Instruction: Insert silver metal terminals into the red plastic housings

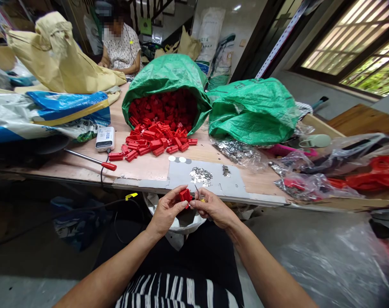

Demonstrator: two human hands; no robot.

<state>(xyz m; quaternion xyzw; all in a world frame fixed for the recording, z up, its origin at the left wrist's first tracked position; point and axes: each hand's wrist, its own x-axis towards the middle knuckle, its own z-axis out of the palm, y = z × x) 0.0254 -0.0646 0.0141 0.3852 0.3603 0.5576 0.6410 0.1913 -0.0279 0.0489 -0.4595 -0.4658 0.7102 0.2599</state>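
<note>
Over the table's front edge, my left hand [166, 212] pinches a small red plastic part [184, 195] between thumb and fingers. My right hand [212, 208] meets it from the right, closed on a thin pointed tool [199, 193] with a yellow portion. Its fingertips touch the red part's lower right side; anything tiny between them is too small to make out. Just beyond the hands, a pile of small silvery metal pieces [201, 176] lies on a grey sheet [175, 173], with a smaller darker heap [226, 171] to its right.
Red parts [156, 137] spill from a green sack [169, 70]; another green sack [252, 111] lies right. A screwdriver [88, 159] and white device [105, 139] are at left. An open white bag [190, 226] hangs below my hands. A person [122, 47] sits across the table.
</note>
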